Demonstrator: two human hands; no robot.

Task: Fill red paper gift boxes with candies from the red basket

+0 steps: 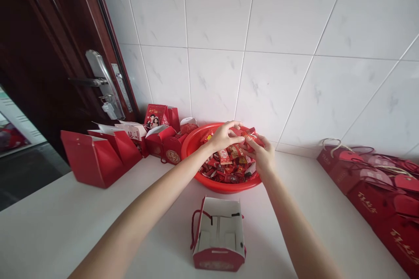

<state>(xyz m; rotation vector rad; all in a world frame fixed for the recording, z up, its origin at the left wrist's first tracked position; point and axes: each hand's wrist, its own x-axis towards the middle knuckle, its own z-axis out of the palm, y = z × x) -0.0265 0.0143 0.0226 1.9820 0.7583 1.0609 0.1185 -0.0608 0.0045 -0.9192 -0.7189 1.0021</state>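
A red plastic basket stands against the wall, holding a heap of wrapped candies, mostly red. My right hand is over its right side, fingers closed on red-wrapped candies; how many is unclear. Just left of it, my left hand hovers above the heap, its bent fingers and thumb apart and nothing visible between them. In front of the basket sits an open red gift box with a white inside and red cord handles. No candies show inside it.
Several red paper boxes stand at the left, some open at the top. A row of red gift boxes with cords lines the right side. Behind are the tiled wall and a dark wooden door with keys in its lock.
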